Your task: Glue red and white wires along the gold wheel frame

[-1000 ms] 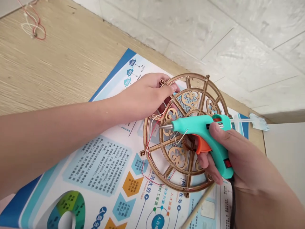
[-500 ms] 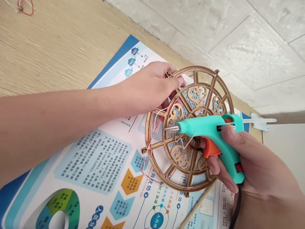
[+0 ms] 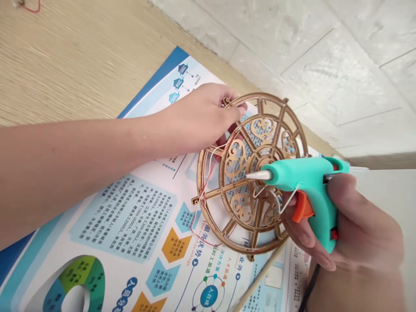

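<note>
My left hand (image 3: 214, 117) grips the upper left rim of a round bronze-coloured lattice frame (image 3: 227, 188), thumb on top and the other fingers partly hidden beneath. The frame has spokes and scroll ornaments and is held tilted over a printed sheet. Thin red and white wires (image 3: 208, 175) run along its left rim. In my right hand (image 3: 360, 229) is a turquoise hot glue gun (image 3: 302, 171), with fingers round its handle close to the orange trigger (image 3: 303, 207). The metal nozzle points left above the frame, and the gun covers part of its right side.
Under the frame lies a printed poster (image 3: 123, 212) on a wooden table (image 3: 81, 56). A thin wooden stick (image 3: 258, 279) extends below the frame, and a black cord (image 3: 310, 286) hangs from the gun. A pale tiled surface (image 3: 308, 69) borders the table at upper right.
My right hand has drawn the glue gun to the right, its nozzle moving away from the frame's left rim. My left hand still holds the frame, which is tilted slightly differently.
</note>
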{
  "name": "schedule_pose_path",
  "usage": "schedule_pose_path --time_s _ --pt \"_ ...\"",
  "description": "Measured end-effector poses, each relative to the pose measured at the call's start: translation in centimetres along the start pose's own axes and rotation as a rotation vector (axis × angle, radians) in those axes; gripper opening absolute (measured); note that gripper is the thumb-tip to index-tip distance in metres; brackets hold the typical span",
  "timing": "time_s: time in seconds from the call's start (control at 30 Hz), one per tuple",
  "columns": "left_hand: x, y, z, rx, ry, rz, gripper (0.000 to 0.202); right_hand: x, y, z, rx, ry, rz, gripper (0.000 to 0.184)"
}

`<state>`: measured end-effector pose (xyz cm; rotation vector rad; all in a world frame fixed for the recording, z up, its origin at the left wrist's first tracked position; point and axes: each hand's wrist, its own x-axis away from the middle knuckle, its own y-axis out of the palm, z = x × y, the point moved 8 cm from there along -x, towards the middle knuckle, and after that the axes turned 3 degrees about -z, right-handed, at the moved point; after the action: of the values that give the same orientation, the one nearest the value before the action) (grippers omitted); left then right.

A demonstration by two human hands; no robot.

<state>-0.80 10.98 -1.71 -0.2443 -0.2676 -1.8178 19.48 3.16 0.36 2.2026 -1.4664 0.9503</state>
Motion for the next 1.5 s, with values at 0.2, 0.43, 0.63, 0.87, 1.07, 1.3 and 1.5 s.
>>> schedule_pose_path --time_s 0.2,0.43,0.63,0.87,1.07,1.3,1.5 --pt "0.5 -0.8 -0.1 0.135 0.153 0.177 0.026 0.4 -0.8 -1.4 -0.332 -0.257 -0.087 0.042" --pt "1.8 -1.5 1.4 -0.049 0.082 0.252 0.03 0.6 -1.5 -2.5 -0.451 -0.466 -0.064 0.037" --pt "1.1 -2.4 1.0 0.191 0.112 0.243 0.027 0.3 -0.2 -1.0 -0.28 -0.244 -0.113 0.054" --pt "0.3 -2.3 1.1 0.401 0.226 0.086 0.019 0.8 1.2 -0.5 -0.094 -0.11 -0.142 0.06" --pt "0.1 -2.2 0.8 0.416 0.221 0.083 0.017 0.0 0.8 0.3 -0.029 -0.022 -0.146 0.066" --pt "0.1 -1.9 0.6 0.42 0.218 0.061 0.019 -0.2 0.4 0.3 0.088 -0.016 -0.117 0.07" --pt "0.4 -1.7 0.7 0.46 0.188 0.051 0.021 -0.3 0.4 0.4 0.105 -0.005 -0.118 0.068"
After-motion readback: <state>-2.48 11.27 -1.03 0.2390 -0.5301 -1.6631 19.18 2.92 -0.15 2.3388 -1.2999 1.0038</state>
